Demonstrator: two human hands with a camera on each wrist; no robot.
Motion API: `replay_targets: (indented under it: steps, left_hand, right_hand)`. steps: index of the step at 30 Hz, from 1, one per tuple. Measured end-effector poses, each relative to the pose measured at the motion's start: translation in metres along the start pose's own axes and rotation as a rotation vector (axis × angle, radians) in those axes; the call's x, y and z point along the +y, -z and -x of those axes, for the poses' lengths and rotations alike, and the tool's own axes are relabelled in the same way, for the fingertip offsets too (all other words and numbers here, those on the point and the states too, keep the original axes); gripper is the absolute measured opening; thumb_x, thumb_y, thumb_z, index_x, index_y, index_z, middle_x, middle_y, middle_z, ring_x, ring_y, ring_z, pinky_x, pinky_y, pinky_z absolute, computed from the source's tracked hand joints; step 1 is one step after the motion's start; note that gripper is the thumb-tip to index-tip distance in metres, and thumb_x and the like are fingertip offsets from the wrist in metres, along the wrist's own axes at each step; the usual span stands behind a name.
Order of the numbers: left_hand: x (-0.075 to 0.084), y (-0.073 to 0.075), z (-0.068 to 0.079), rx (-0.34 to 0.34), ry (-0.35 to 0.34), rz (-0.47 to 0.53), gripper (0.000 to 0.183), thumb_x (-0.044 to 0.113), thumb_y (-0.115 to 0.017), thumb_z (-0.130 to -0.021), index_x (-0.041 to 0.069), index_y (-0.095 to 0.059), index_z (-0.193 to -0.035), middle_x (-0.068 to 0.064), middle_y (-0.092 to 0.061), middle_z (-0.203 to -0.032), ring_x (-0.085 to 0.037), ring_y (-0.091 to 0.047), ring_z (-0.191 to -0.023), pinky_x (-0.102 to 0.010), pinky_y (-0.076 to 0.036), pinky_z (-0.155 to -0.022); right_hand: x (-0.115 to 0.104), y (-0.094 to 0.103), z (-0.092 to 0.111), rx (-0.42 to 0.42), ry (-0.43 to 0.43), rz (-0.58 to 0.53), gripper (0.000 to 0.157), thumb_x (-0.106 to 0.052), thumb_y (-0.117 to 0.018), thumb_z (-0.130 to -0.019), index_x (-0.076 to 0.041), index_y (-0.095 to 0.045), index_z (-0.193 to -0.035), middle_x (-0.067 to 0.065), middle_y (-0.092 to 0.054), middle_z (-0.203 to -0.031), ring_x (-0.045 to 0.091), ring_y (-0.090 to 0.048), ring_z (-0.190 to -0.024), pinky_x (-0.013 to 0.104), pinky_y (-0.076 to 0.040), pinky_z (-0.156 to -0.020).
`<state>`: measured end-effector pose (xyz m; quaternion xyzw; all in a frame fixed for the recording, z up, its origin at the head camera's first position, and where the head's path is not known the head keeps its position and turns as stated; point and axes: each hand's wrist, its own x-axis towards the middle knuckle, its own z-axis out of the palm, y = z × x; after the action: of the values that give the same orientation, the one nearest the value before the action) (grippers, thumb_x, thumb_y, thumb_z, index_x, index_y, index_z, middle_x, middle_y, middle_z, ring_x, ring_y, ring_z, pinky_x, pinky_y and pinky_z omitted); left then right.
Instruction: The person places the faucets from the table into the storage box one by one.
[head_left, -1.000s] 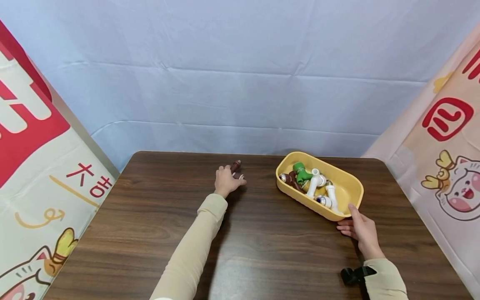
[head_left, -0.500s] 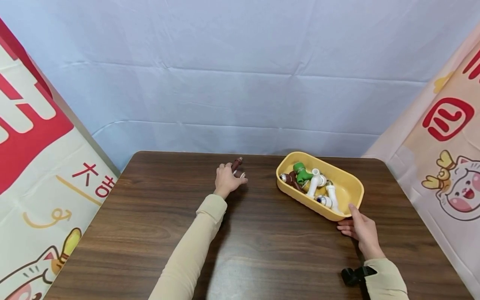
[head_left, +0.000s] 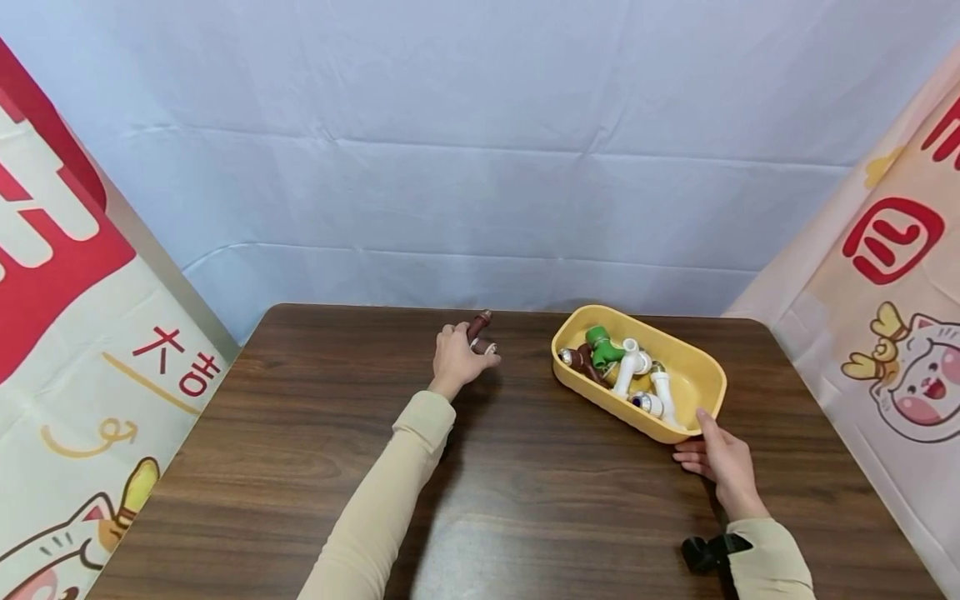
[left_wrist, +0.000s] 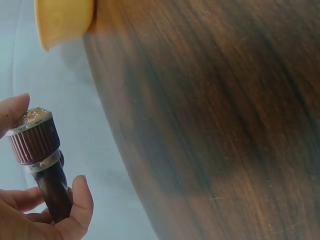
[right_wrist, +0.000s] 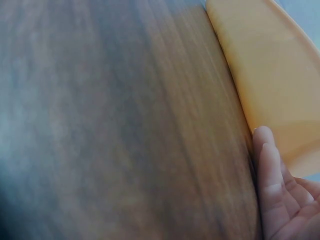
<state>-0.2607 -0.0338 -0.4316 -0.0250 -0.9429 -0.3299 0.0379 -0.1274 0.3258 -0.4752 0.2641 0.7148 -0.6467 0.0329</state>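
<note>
My left hand (head_left: 454,362) grips a dark brown pipe fitting (head_left: 477,327) near the table's back edge. In the left wrist view, the fitting (left_wrist: 36,142) shows a ribbed collar and a metal-ringed end, with the thumb at that end and fingers curled round its narrower body. My right hand (head_left: 724,468) holds the near right corner of a yellow bin (head_left: 693,379), thumb at the rim and fingers against the outside. The right wrist view shows fingers (right_wrist: 270,172) along the bin wall (right_wrist: 270,65). In the bin's left part lie green, white and brown pipe fittings.
The bin stands at the right back of a brown wooden table (head_left: 517,500). A pale cloth backdrop (head_left: 465,167) hangs behind the table. Printed banners flank it on the left (head_left: 60,333) and right (head_left: 900,333).
My left hand has shifted slightly to the right, and the brown fitting has moved with it, up and right in the head view. My right hand and the bin stay put.
</note>
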Motion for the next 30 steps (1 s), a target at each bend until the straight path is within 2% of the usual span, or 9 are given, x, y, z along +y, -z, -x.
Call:
replay_targets:
  steps: [11,30]
  left_hand:
    - [0.013,0.005,0.004,0.002,-0.027,0.030,0.080,0.038,-0.077,-0.069,0.001,-0.044,-0.132,-0.018,-0.046,-0.119,-0.031,-0.042,-0.107,-0.042,-0.043,-0.083]
    - [0.031,0.001,0.007,-0.006,-0.063,0.033,0.079,0.039,-0.077,-0.069,0.004,-0.045,-0.132,-0.016,-0.045,-0.122,-0.029,-0.042,-0.110,-0.041,-0.043,-0.085]
  right_hand:
    - [0.000,-0.001,0.000,0.004,0.025,-0.009,0.074,-0.055,-0.042,-0.089,0.011,-0.038,-0.123,0.000,-0.064,-0.062,0.010,-0.064,-0.057,0.026,-0.052,-0.055]
    - [0.003,0.001,-0.003,0.009,0.019,0.011,0.076,-0.057,-0.041,-0.088,0.010,-0.038,-0.123,-0.001,-0.063,-0.062,0.010,-0.064,-0.057,0.027,-0.052,-0.055]
